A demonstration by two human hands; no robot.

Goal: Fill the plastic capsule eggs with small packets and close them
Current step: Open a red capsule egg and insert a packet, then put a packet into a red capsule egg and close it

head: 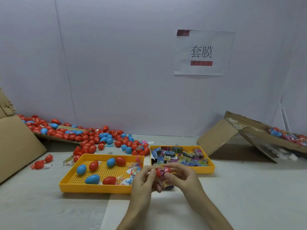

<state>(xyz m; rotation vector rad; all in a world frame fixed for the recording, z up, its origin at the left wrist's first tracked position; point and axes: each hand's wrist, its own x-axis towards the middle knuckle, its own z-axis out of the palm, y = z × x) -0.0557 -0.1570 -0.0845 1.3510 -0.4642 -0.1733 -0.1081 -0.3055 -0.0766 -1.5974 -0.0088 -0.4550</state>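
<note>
Left hand (143, 181): fingers curled, thumb and fingertips pinching one side of the red egg (163, 172)
Right hand (181, 177): curled likewise, gripping the egg's other side
Egg's place: in the air between both hands, just in front of the packet tray (209, 170)
Risk: the seam looks not quite shut, with something pinkish showing; an off-line squeeze could trap the filling or pop the halves apart
Loose packet (167, 184): under the hands; held or lying, I cannot tell
Surface: pale table (49, 205), egg tray (93, 188) to the left, heap of eggs (99, 138) behind
Room: white panel wall, paper sign (202, 52), cardboard (20, 146) at either side
</note>
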